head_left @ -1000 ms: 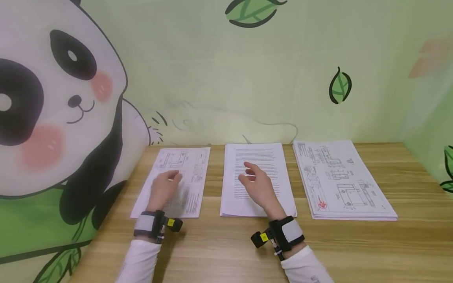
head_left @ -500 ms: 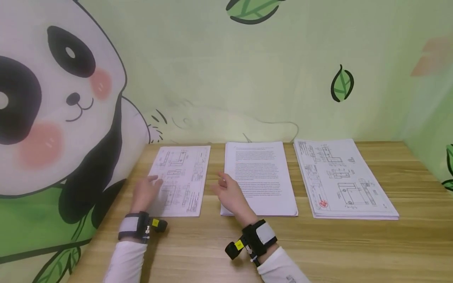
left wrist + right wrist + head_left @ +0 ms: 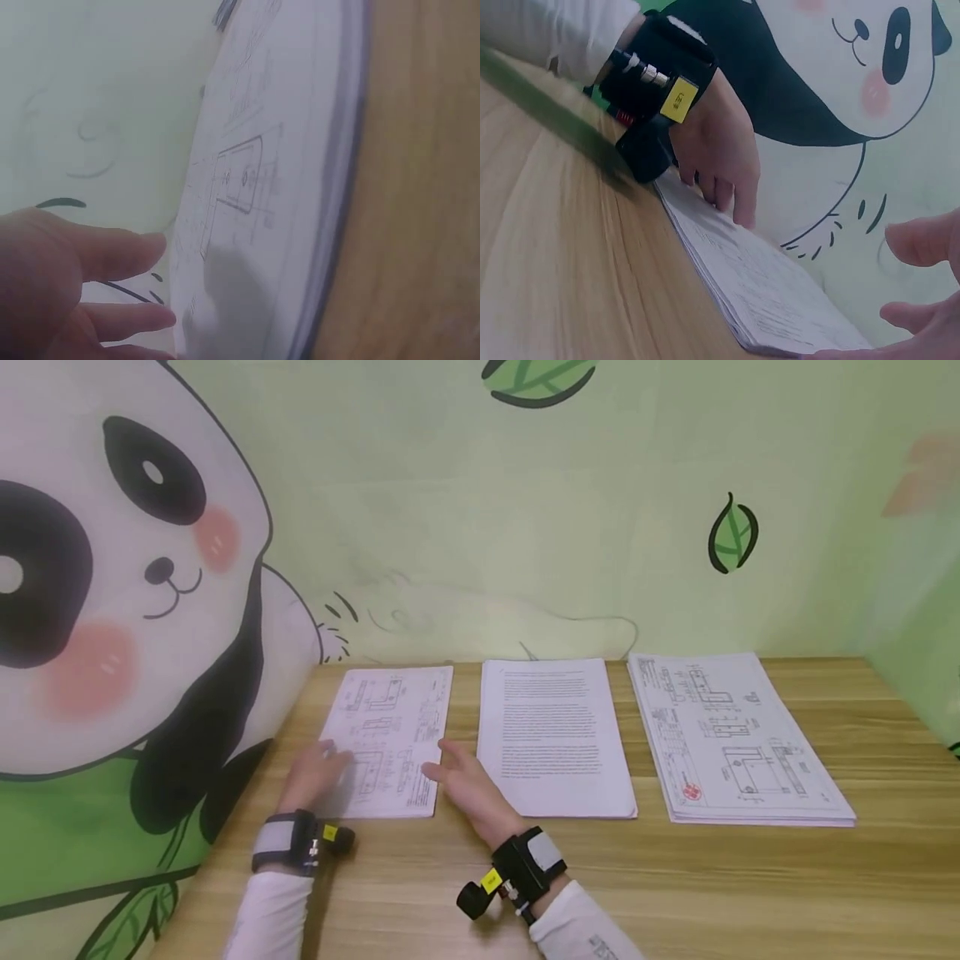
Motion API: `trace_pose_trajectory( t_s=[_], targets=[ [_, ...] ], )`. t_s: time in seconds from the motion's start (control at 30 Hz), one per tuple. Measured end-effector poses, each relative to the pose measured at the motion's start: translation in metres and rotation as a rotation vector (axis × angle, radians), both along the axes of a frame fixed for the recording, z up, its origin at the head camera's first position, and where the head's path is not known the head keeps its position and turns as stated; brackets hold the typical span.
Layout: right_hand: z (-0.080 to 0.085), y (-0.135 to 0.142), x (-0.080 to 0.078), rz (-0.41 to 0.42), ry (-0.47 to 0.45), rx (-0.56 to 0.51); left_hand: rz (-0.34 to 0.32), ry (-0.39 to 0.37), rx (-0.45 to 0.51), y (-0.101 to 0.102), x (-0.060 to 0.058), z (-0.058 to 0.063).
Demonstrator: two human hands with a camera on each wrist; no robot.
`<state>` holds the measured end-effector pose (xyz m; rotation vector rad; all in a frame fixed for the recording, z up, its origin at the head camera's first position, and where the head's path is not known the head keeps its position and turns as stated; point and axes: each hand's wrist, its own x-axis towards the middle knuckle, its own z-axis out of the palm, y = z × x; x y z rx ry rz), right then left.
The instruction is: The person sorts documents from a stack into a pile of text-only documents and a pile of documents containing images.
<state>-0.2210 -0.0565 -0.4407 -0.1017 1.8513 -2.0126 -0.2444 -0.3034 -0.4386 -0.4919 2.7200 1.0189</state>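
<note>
A thin stack of printed drawing sheets (image 3: 390, 735) lies at the left of the table. My left hand (image 3: 315, 774) is at its left edge, fingers loosely extended. In the right wrist view the left fingertips (image 3: 742, 214) point down at the paper; whether they touch is unclear. My right hand (image 3: 476, 789) is at the stack's right edge, with thumb and fingers spread and nothing gripped. Seen from the right wrist, the lower fingers of the right hand (image 3: 930, 300) meet the stack's corner. The left wrist view shows the left hand (image 3: 52, 292) beside the drawing sheets (image 3: 247, 180), casting a shadow.
A stack of text pages (image 3: 555, 743) lies in the middle of the wooden table (image 3: 675, 893). To its right is a thicker stack of drawings (image 3: 738, 735) with a red stamp. Behind the table hangs a backdrop (image 3: 465, 527) with a panda and leaves.
My right hand has moved left from above the text pages to the right edge of the left stack. My left hand has shifted left from over that stack to its left edge.
</note>
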Motion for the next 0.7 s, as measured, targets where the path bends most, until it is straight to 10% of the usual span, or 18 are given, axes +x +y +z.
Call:
trace_pose_trajectory(
  t_s=[0.37, 0.7],
  targets=[
    [0.0008, -0.0002, -0.0056, -0.105, -0.204, -0.191, -0.017, -0.061, -0.011, 0.0017, -0.0013, -0.0054],
    [-0.0001, -0.0029, -0.0081, -0.121, -0.161, -0.034, -0.049, -0.046, -0.024, 0.0098, -0.0014, 0.0014]
  ],
)
